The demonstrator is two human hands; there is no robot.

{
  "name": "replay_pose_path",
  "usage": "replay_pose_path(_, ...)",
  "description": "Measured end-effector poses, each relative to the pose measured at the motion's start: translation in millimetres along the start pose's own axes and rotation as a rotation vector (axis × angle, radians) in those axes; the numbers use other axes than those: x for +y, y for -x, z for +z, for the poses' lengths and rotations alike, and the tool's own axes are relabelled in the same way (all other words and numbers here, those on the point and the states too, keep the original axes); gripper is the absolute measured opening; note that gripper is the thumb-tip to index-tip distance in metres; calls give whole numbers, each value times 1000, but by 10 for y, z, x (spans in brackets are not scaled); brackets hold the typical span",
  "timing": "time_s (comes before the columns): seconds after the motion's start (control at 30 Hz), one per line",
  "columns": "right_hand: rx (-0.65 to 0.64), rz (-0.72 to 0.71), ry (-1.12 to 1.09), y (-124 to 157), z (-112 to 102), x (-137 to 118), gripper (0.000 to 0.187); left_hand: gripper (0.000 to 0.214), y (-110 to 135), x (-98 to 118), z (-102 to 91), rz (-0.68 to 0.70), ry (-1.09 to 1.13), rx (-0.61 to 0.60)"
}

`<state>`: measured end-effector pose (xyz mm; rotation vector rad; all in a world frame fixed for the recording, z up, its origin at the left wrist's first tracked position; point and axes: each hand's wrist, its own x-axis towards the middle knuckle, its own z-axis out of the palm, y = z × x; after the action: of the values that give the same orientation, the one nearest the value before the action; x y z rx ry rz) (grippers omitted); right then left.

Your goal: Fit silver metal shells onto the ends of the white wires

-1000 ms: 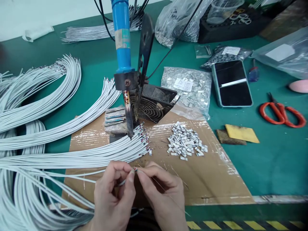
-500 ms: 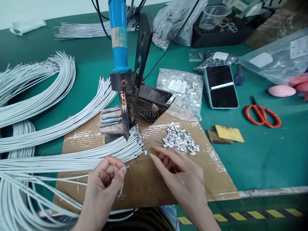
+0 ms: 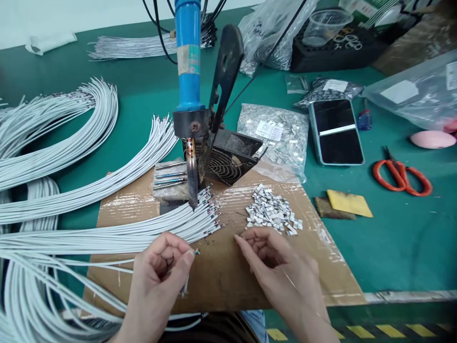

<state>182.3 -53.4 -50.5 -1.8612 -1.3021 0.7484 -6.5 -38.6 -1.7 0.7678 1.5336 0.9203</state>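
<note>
My left hand (image 3: 162, 276) is closed, thumb and forefinger pinching a white cable whose coloured wire ends (image 3: 197, 251) stick out past the fingertips. My right hand (image 3: 282, 267) is closed too, its fingertips close together by the near edge of a pile of small white connectors (image 3: 271, 209). A thin solder wire (image 3: 291, 281) runs through this hand and back along the wrist; whether a connector is also between the fingertips I cannot make out. Above and between the hands, a blue soldering iron (image 3: 188, 71) points downward in a black stand, its tip (image 3: 193, 190) over a bundle of white cables (image 3: 143, 231).
Brown cardboard (image 3: 221, 276) covers the work area. Behind the iron are a black fan (image 3: 228, 166) and a bag of connectors (image 3: 273, 138). To the right lie a phone (image 3: 337, 133), red-handled scissors (image 3: 402, 176) and a yellow sponge (image 3: 350, 203). More cable bundles (image 3: 89, 133) fill the left.
My right hand has moved slightly right and toward me, and its fingertips have come together. The left hand keeps its pinch on the cable. The whole view has shifted a little.
</note>
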Motion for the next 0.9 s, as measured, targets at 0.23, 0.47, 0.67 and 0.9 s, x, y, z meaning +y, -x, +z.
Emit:
replay_pose_path(0.23, -134, 292, -640, 174, 86, -383, 15, 19, 48, 53, 39, 24, -76, 22)
replay_pose_path(0.47, -379, 490, -904, 175, 179, -497, 23, 17, 92, 16, 59, 114, -192, 65)
replay_pose_path(0.67, -413, 504, -896, 164, 169, -504, 30, 14, 132, -55, 83, 271, -294, 120)
replay_pose_path(0.9, -287, 505, -913, 255, 258, -532, 29, 16, 131, -45, 99, 243, -246, 126)
